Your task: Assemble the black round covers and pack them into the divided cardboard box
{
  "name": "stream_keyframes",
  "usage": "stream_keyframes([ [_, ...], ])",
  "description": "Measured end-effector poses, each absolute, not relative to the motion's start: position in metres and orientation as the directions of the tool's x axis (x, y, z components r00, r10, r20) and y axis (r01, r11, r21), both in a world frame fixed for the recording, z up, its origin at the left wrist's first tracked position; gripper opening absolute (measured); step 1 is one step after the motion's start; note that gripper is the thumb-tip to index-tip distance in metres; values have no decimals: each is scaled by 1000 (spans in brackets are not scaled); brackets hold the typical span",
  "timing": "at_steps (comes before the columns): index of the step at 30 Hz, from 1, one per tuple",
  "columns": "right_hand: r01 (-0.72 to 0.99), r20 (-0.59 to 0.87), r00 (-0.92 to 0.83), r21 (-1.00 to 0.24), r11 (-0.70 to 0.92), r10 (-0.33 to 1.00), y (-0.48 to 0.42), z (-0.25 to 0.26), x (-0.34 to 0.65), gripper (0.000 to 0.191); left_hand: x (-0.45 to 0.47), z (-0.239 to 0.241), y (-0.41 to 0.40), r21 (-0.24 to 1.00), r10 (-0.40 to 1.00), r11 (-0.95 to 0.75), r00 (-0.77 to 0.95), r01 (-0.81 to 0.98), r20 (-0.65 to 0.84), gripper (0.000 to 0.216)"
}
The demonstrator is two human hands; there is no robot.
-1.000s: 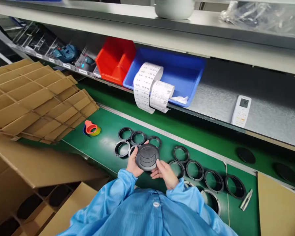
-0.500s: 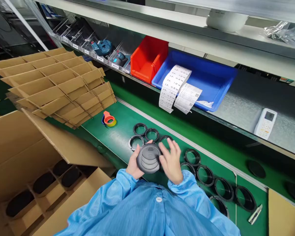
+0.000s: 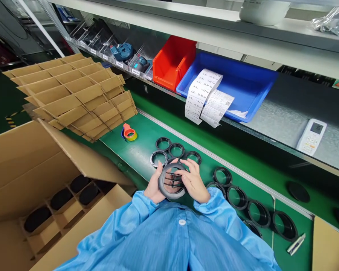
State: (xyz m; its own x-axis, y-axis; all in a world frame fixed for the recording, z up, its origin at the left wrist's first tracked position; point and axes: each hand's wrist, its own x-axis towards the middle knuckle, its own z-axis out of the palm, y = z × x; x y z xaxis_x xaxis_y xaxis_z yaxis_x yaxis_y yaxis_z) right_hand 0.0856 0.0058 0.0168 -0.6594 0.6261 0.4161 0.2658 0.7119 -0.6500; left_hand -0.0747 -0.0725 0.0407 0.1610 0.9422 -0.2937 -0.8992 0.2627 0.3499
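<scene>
A round black air vent (image 3: 172,181) with thin slats across its open middle is held in front of my blue sleeves. My left hand (image 3: 154,187) grips it from the left side, thumb along the rim. On the other side, my right hand (image 3: 194,181) curls its fingers over the right edge, with fingertips on the slats. Just beyond the hands lie several black rings (image 3: 176,150) on the green bench. A second group of black rings (image 3: 237,197) lies to the right of my right hand.
An open cardboard box (image 3: 73,218) with round black parts in its compartments stands at left. Behind it are cardboard dividers (image 3: 79,94) and a tape roll (image 3: 130,134). A marker (image 3: 296,244) lies at right. The shelf holds a red bin (image 3: 171,71), blue tray (image 3: 251,90) and remote control (image 3: 311,136).
The vent's slats have turned from closed to open, so its middle now shows through. My right hand, earlier lifted at the vent's edge, has moved its fingers onto the slats.
</scene>
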Motion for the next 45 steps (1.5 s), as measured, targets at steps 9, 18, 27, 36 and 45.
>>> stream_keyframes([
  [9,204,327,-652,-793,574,684,14,10,87,63,-69,31,-69,347,931,261,139,-901,-338,72],
  [18,221,289,-842,-584,781,455,-3,-27,82,57,-90,-2,-62,223,861,146,13,-964,-509,50],
  [27,228,287,-808,-653,722,514,17,-22,39,39,-120,-2,-71,231,865,123,-10,-965,-502,55],
  [36,189,260,-828,-706,682,498,28,-12,21,56,-129,12,-75,250,898,251,129,-935,-421,64],
  [45,208,314,-802,-651,730,508,5,-17,26,51,-137,-5,-72,212,866,151,25,-966,-500,55],
])
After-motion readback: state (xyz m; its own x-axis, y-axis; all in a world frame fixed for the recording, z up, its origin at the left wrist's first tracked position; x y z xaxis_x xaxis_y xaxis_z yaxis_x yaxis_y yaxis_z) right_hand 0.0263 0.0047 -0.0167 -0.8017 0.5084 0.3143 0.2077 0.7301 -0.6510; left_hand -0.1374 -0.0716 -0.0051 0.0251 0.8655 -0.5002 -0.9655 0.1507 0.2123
